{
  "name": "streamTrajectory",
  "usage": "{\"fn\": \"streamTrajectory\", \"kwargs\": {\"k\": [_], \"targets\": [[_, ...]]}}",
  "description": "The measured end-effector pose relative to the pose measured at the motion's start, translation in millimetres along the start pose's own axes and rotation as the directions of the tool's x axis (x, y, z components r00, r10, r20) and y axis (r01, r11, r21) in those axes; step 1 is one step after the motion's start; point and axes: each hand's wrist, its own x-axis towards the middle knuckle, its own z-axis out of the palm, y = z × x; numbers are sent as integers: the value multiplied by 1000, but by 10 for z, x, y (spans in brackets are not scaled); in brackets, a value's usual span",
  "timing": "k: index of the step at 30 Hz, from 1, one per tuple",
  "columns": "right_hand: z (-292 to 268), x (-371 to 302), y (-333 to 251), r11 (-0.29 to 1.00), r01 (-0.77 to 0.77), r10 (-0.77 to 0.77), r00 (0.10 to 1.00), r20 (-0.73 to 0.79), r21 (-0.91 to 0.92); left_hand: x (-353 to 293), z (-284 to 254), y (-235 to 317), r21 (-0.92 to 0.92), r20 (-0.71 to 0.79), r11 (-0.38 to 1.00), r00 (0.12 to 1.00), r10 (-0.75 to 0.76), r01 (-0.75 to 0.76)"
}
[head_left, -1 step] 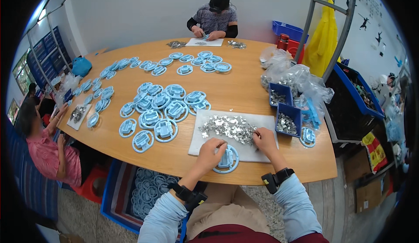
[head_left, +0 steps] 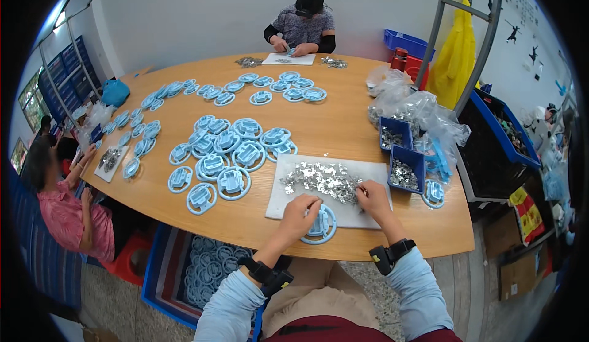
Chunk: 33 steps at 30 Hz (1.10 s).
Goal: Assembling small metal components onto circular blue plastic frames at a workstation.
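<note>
Just over a light-blue round plastic part [head_left: 321,226] at the table's front edge, my left hand [head_left: 299,215] has its fingers pinched together. What sits between those fingertips is too small to make out. My right hand [head_left: 374,199] is closed in a pinch at the right end of a heap of small shiny metal pieces [head_left: 322,179]. Anything in its fingertips cannot be made out. The heap lies on a white board [head_left: 282,210], and the blue part overlaps the board's near edge.
Many similar blue parts [head_left: 233,182] lie left of the board. Two dark-blue bins [head_left: 407,186] of metal pieces stand right, beside plastic bags [head_left: 423,112]. A blue crate [head_left: 161,268] of parts sits below the table's left front. Co-workers sit opposite [head_left: 304,29] and left [head_left: 73,219].
</note>
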Motion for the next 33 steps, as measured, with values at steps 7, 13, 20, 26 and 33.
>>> {"fn": "streamTrajectory", "kwargs": {"k": [7, 13, 20, 26, 33], "targets": [[-4, -193, -502, 939, 307, -302, 952, -54, 153, 123, 260, 129, -172, 52, 978, 993, -110, 117], [142, -216, -581, 878, -79, 18, 991, 132, 472, 34, 179, 170, -151, 66, 976, 986, -150, 158], [303, -282, -583, 953, 153, -192, 973, 129, 263, -264, -58, -91, 234, -38, 966, 992, 124, -111], [431, -256, -773, 960, 278, -265, 944, 194, -40, -345, -41, -207, 326, 69, 938, 993, 97, -114], [556, -402, -977, 893, 285, -173, 932, 319, -348, -365, -9, -255, 311, 47, 944, 993, 104, -113]]}}
